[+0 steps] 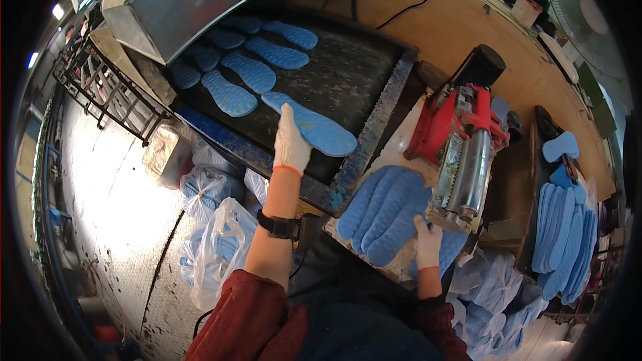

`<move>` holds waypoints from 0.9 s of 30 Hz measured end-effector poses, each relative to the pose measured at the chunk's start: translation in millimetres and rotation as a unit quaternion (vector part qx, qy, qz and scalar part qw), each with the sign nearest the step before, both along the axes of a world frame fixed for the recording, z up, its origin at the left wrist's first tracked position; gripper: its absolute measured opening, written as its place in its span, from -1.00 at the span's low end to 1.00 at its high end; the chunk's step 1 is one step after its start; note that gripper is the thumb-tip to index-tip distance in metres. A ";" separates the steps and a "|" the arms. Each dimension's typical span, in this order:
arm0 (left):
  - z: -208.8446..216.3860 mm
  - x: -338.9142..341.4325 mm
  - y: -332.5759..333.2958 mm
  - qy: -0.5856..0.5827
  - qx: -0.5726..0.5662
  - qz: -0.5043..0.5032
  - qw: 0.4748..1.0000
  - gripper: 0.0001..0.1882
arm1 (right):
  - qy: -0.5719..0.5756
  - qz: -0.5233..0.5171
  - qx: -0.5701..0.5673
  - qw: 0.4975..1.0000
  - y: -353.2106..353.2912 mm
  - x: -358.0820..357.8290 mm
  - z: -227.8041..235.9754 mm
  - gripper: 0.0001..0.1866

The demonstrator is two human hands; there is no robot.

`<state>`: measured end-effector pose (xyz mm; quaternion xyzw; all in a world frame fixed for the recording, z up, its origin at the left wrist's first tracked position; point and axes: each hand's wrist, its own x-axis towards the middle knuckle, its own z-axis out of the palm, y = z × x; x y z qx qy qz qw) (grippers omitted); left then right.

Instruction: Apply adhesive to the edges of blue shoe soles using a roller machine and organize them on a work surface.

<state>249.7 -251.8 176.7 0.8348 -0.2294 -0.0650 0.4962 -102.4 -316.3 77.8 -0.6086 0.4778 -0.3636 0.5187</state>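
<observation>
My left hand (292,142), in a white knit glove with an orange cuff edge, grips a blue insole (321,129) by its near side. That insole lies low over the black surface (334,60) of a heated-looking bed, its wide end toward the right rim. Several more blue insoles (229,93) lie on the bed in slanted rows, some partly under a metal hood. My gloved right hand (429,244) is closed at the edge of a fanned stack of blue insoles (384,210), thumb uppermost, the other fingers partly hidden. Another insole (453,247) shows beside it, below the roller.
A red roller machine (461,140) with a shiny metal roller stands right of the bed. The metal hood (167,0) overhangs the far left. More insoles (562,234) are piled on a board at right. Plastic bags (224,247) of blue pieces sit on the floor. A fan (588,13) stands far right.
</observation>
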 end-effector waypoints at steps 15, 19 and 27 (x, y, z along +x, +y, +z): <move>73.6 -156.6 -18.2 0.175 -0.319 -0.380 0.850 -0.39 | 0.305 -0.065 -0.553 0.773 -77.9 -57.0 164.3 -0.59; 86.3 -180.3 -62.0 0.236 -0.423 -0.488 0.726 -0.27 | 0.258 -0.025 -0.560 0.787 -70.3 -45.6 170.6 -0.63; 49.6 -168.3 -98.9 0.087 -0.275 -0.519 0.805 -0.20 | 0.100 -0.252 -0.242 0.932 -41.2 -83.2 85.9 -0.82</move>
